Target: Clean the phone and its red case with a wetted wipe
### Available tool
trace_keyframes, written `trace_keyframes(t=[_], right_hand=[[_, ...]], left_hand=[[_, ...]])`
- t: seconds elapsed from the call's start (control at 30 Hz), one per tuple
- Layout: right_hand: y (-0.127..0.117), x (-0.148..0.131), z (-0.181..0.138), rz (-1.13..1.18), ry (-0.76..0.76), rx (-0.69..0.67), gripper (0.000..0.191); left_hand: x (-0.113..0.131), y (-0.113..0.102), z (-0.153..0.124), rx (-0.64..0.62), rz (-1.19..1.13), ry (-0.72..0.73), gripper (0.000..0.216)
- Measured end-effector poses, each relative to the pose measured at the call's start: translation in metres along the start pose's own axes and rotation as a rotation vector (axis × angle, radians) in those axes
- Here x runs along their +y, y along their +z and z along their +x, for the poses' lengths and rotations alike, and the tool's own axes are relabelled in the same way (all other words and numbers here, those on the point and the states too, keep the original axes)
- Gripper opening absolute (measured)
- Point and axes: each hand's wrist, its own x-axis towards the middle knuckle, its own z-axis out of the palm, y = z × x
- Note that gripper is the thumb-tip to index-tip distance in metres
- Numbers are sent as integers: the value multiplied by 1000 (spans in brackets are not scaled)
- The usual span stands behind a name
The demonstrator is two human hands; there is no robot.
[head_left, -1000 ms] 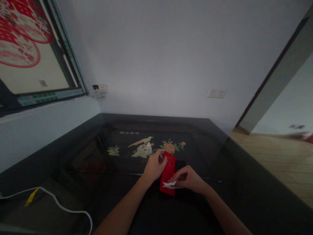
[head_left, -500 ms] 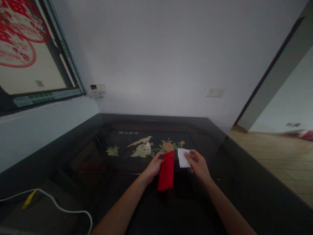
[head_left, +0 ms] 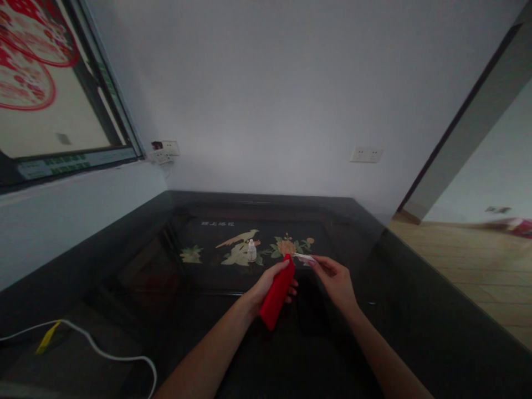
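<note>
My left hand (head_left: 266, 282) is wrapped round a red phone case (head_left: 276, 296), thumb near its top end and fingertips showing past its right edge. The case is tilted, its lower end toward me; whether a phone sits inside cannot be made out. Pinched between the thumb and fingers of my right hand (head_left: 334, 278) is a folded white tissue (head_left: 305, 257), seen nearly edge-on, its tip close to the top of the case. Whether they touch is unclear. Beyond both hands, a small whitish bottle (head_left: 251, 251) stands upright on the dark table (head_left: 199, 327).
A white cable (head_left: 100, 349) with a yellow tag (head_left: 48, 338) lies at the lower left. Wall sockets (head_left: 366, 154) are set behind the table, and a window (head_left: 62, 83) is at the upper left. Wooden floor (head_left: 461, 277) shows past the table's right edge.
The phone case has turned in my left hand, which now grips round it, and leans to the left. My right hand has brought the tissue closer to its top, turned edge-on.
</note>
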Motion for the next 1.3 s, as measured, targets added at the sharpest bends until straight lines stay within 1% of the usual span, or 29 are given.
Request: trace_keyframes(t=[0.07,0.17,0.23,0.33,0.4,0.53,0.63,0.73,0.83,0.9,0.93,0.97,1.0,1.07,1.13,1.17,1.2,1.23,1.27,1.3], right_hand=[[-1,-1,-1,-66,-37,-10,35],[0,-5,-4,-127,-101,-77,30],[2,-10,-7,-140,-147,-164,24],[5,-18,-13,-125,-164,-308,19],[7,-23,-16,-103,-147,-414,18],[8,-28,-20,-62,-133,-624,17],[11,-32,-23,-73,-110,-681,15],[16,-40,-30,-25,-64,-737,13],[21,-49,-37,109,24,-891,13],[21,-50,-38,158,89,-952,15],[20,-48,-37,156,111,-934,17],[19,-44,-34,125,125,-876,19],[17,-40,-31,94,136,-772,22],[13,-30,-23,79,158,-466,27],[8,-24,-15,67,110,-162,30],[7,-22,-12,64,79,-40,30],[6,-22,-9,59,52,53,31],[5,-22,-8,53,31,113,31],[5,-23,-8,44,16,141,30],[6,-24,-9,33,8,136,29]], left_hand=[[-6,4,1,-34,0,-1,58],[-8,7,1,-108,-37,-3,62],[-6,9,0,-122,-58,8,60],[-3,9,-2,-96,-102,33,57],[-3,10,-1,-50,-140,50,54],[-4,10,2,56,-201,139,44],[-4,12,2,108,-157,144,51],[-2,14,1,126,-108,124,59],[-1,14,0,122,-97,135,61],[-2,13,0,99,-106,133,64],[-2,12,0,81,-111,122,65],[-2,11,1,64,-120,110,64],[-2,11,1,51,-134,99,62],[-3,12,0,55,-167,93,54],[-3,14,-1,72,-174,109,47],[-3,14,-1,72,-166,120,46],[-4,15,-1,70,-150,129,45],[-4,15,-1,68,-133,139,45],[-5,15,-1,66,-121,150,44],[-6,15,-1,63,-117,162,43]])
